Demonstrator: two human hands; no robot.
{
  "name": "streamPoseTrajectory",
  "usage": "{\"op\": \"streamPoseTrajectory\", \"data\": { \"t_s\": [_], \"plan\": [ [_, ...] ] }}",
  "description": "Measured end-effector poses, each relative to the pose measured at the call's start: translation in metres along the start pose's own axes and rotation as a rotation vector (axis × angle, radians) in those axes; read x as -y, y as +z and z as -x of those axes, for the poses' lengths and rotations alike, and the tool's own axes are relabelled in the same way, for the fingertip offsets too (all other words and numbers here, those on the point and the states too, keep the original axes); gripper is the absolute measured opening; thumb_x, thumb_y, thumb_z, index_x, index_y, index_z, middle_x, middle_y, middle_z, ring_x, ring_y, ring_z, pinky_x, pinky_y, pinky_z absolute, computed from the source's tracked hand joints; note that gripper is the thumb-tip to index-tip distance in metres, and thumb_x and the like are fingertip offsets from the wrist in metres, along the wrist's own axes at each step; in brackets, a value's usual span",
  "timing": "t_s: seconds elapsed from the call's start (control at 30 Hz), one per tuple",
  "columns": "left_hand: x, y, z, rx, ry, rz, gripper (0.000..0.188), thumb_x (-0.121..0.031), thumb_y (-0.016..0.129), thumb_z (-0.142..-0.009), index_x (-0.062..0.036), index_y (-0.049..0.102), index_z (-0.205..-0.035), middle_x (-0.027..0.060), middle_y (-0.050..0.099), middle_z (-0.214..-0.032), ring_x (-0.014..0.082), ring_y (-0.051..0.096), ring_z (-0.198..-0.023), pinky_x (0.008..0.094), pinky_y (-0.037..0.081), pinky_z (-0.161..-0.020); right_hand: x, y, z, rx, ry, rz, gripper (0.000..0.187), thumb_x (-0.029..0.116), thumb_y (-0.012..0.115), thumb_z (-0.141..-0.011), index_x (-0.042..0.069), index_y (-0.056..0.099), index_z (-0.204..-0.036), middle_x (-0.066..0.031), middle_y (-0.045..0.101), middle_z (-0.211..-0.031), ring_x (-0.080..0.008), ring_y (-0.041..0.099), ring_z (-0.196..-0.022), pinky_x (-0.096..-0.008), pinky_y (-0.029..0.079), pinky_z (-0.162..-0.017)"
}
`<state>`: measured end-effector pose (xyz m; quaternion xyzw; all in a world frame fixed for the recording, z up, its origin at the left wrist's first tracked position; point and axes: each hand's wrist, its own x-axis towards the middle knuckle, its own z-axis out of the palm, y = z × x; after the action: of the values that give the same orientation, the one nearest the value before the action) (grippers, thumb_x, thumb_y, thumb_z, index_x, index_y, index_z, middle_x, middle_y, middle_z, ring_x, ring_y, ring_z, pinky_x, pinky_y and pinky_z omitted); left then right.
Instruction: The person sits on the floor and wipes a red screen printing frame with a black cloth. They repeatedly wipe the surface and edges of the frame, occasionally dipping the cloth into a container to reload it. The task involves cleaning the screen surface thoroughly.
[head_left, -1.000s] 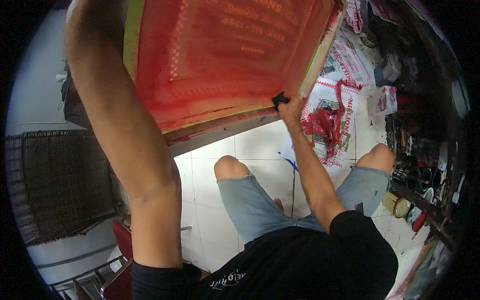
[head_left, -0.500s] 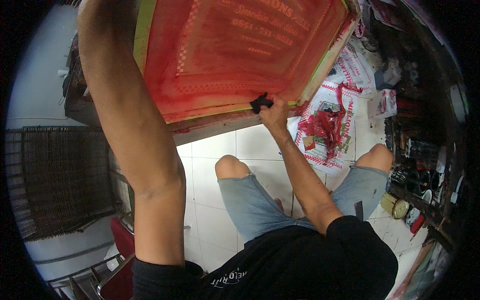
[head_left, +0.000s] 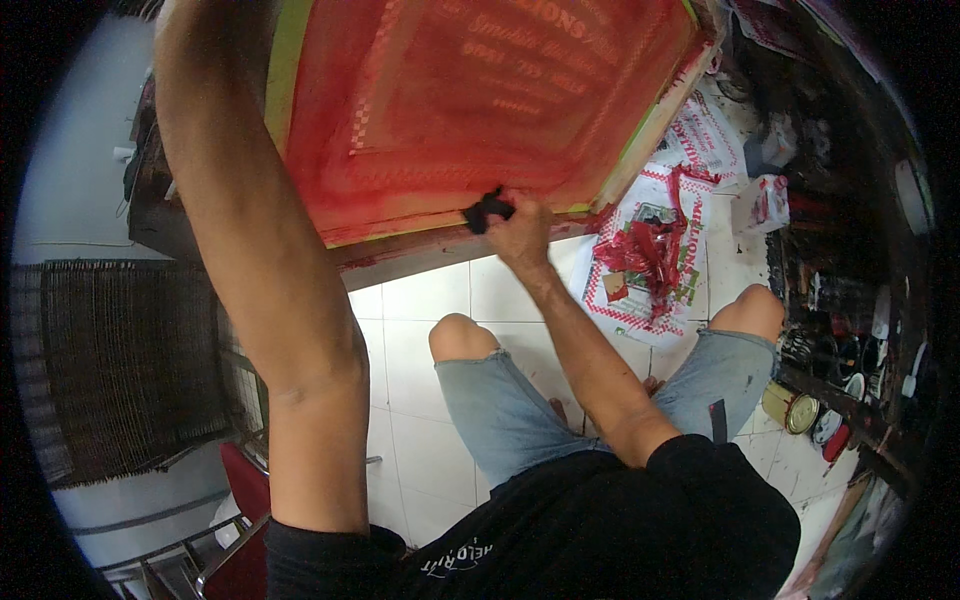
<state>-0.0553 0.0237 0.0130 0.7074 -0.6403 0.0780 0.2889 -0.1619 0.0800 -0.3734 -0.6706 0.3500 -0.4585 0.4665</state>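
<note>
A flat wooden frame [head_left: 400, 258], its lower rail streaked with red, is raised and tilted above the knees at the top of the view. Its stretched red mesh [head_left: 420, 130] shows paler lettering and a checkered border, with yellow-green strips [head_left: 288, 60] along the edges. The right hand [head_left: 523, 230], fingers curled tight, grips a crumpled black cloth [head_left: 484, 212] against the frame's lower edge. The left arm [head_left: 260, 250] blocks the frame's left side; its hand is out of view, so its grip cannot be told. On the white tiled floor [head_left: 412, 440], a glossy red crumpled heap [head_left: 655, 260] lies on a white sheet printed in red [head_left: 692, 240], near a small white-and-red box [head_left: 762, 205]. A round gold-coloured tin [head_left: 790, 408] sits beside the right leg.
</note>
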Motion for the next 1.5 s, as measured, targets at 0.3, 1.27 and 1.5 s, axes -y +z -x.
{"op": "streamPoseTrajectory", "data": {
  "t_s": [0.3, 1.27, 1.5],
  "plan": [
    [0.002, -0.001, -0.002, 0.025, -0.011, -0.005, 0.049, -0.037, 0.045, -0.095, 0.0009, 0.050, -0.125, 0.0219, 0.052, -0.113, 0.0299, 0.053, -0.101, 0.0441, 0.043, -0.087, 0.003, 0.004, 0.001, 0.048, -0.127, -0.020, 0.019, 0.001, 0.065, -0.064, 0.002, 0.065, -0.083, -0.0205, 0.063, -0.069, -0.0383, 0.064, -0.067, -0.0453, 0.049, -0.061],
    [0.002, -0.010, -0.003, 0.022, -0.060, 0.027, 0.055, -0.037, 0.047, -0.094, 0.0037, 0.046, -0.132, 0.0253, 0.053, -0.122, 0.0316, 0.055, -0.108, 0.0452, 0.044, -0.095, -0.131, -0.026, -0.007, 0.052, 0.029, 0.031, 0.023, 0.000, 0.056, -0.065, -0.001, 0.064, -0.086, -0.0207, 0.065, -0.077, -0.0361, 0.065, -0.077, -0.0437, 0.050, -0.071],
    [-0.002, 0.009, 0.018, -0.252, -0.178, 0.099, 0.040, -0.036, 0.054, -0.095, -0.0063, 0.061, -0.121, 0.0019, 0.063, -0.096, 0.0114, 0.057, -0.078, 0.0259, 0.045, -0.069, -0.210, -0.050, -0.015, 0.034, 0.159, 0.122, 0.027, 0.010, 0.055, -0.066, -0.005, 0.062, -0.088, -0.0252, 0.063, -0.077, -0.0379, 0.064, -0.076, -0.0457, 0.049, -0.071]
  ]
}}
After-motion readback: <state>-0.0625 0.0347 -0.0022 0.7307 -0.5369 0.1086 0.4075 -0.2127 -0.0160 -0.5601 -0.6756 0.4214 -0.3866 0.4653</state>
